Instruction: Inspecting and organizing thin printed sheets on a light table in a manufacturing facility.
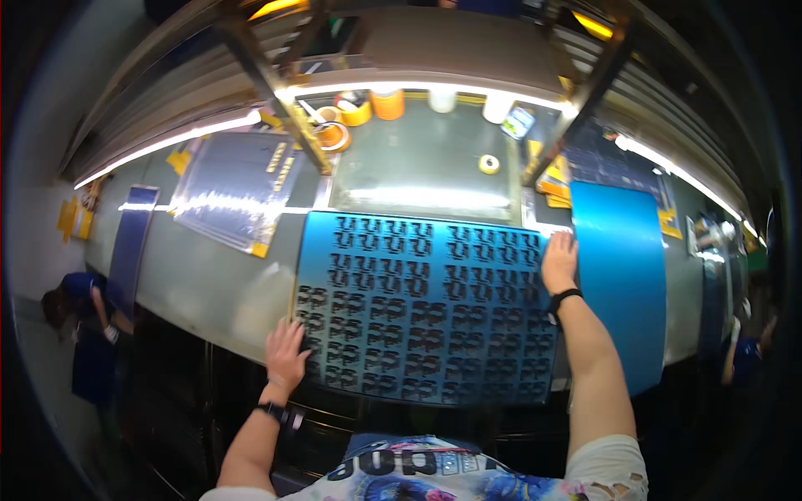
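1. The left hand (286,352) is pressing flat, fingers spread apart, on the near left corner of a blue sheet (426,305) patterned with rows of dark cut-out shapes.
2. The right hand (560,260) is resting, fingers together, on the sheet's far right corner.
3. The sheet is lying at the near edge of the workbench (225,292), overhanging it slightly.
4. A plain blue sheet (622,284) is lying just beside it, toward the bench's right edge.

The left hand (286,354) hides the blue sheet's (426,305) near corner; its dark shapes stay unreadable.
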Demonstrator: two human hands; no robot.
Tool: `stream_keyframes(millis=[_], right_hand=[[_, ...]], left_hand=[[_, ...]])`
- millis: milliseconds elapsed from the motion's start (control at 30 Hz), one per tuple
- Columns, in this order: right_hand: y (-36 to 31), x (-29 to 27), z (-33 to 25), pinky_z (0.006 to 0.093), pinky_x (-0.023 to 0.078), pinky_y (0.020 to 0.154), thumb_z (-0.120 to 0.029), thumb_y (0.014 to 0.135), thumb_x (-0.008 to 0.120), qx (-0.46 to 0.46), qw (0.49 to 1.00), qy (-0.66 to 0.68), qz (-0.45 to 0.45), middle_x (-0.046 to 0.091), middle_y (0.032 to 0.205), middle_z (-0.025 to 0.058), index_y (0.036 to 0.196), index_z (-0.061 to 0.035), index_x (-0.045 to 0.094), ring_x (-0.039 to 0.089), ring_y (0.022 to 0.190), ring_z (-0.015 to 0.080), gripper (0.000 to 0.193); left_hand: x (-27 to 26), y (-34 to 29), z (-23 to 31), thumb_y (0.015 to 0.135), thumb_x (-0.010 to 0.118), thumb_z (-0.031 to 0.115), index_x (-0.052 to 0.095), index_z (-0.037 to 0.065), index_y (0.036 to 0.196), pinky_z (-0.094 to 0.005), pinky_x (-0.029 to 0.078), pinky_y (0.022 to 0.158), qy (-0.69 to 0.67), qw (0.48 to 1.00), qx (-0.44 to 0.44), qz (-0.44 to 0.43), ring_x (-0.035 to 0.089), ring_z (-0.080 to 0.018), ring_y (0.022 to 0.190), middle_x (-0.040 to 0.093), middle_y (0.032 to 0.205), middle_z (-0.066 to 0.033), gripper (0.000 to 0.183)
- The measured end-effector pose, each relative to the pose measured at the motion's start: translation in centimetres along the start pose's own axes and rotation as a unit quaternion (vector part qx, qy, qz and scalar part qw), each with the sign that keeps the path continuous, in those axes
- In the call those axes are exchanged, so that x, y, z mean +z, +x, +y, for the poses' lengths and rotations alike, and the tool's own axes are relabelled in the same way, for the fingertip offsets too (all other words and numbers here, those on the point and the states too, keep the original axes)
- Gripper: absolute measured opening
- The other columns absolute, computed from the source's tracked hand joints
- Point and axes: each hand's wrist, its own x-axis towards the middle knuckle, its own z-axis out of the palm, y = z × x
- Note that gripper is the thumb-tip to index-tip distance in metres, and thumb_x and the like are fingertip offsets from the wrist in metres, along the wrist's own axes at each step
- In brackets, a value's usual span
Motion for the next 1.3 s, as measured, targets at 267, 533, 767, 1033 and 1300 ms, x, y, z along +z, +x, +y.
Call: stream_keyframes(millis=[267, 533, 767, 1033, 1300], right_hand=[[-0.7, 1.7, 0.1, 0.0455, 0.024, 0.102, -0.01, 0.082, 0.04, 0.002, 1.0, -0.003, -0.026, 0.034, 0.133, 0.0168, 0.129, 0.004, 0.031, 0.029, 0.126, 0.0298, 0.05], [-1.5, 1.5, 1.5, 0.0455, 0.024, 0.102, -0.006, 0.082, 0.035, 0.044, 0.996, 0.083, -0.005, 0.033, 0.135, 0.0145, 0.13, -0.0006, 0.032, 0.03, 0.126, 0.028, 0.048], [-15.0, -3.8, -0.9, 0.0467, 0.02, 0.104, 0.002, 0.074, 0.041, 0.07, 0.985, 0.158, -0.005, 0.029, 0.137, 0.017, 0.13, 0.0038, 0.03, 0.026, 0.128, 0.0313, 0.058], [-33.2, -8.9, -4.3, 0.0429, 0.022, 0.104, 0.012, 0.067, 0.043, 0.217, 0.93, 0.275, -0.112, 0.021, 0.141, 0.0159, 0.132, 0.0025, 0.027, 0.024, 0.128, 0.0326, 0.067], [-33.5, -8.0, -4.5, 0.0364, 0.04, 0.089, 0.012, 0.065, 0.044, 0.289, 0.884, 0.365, -0.035, 0.021, 0.142, 0.0131, 0.133, -0.0008, 0.026, 0.04, 0.116, 0.033, 0.072]], left_hand=[[5.4, 21.8, -3.6, 0.084, 0.045, 0.046, 0.031, 0.007, 0.132, -0.0493, 0.012, 0.105, 0.004, 0.995, -0.098, 0.006, 0.015, -0.0264, 0.132, 0.026, 0.14, -0.0054, 0.064], [7.6, 23.9, -3.0, 0.086, 0.038, 0.047, 0.028, 0.01, 0.135, -0.0502, 0.012, 0.105, 0.072, 0.985, -0.153, 0.042, 0.014, -0.0264, 0.132, 0.022, 0.143, -0.0018, 0.062], [7.7, 23.4, -3.9, 0.088, 0.033, 0.046, 0.024, 0.013, 0.137, -0.0538, 0.01, 0.104, 0.095, 0.975, -0.197, 0.044, 0.01, -0.0242, 0.134, 0.016, 0.145, 0.0023, 0.059], [7.1, 23.5, -3.6, 0.09, 0.03, 0.047, 0.021, 0.011, 0.138, -0.0546, 0.008, 0.104, 0.102, 0.976, -0.192, 0.005, 0.009, -0.0231, 0.134, 0.014, 0.145, 0.0, 0.061], [6.7, 3.1, -0.2, 0.086, 0.032, 0.054, 0.011, 0.004, 0.138, -0.0544, 0.006, 0.103, 0.059, 0.978, -0.198, -0.011, 0.005, -0.0265, 0.134, 0.008, 0.146, -0.01, 0.076]])
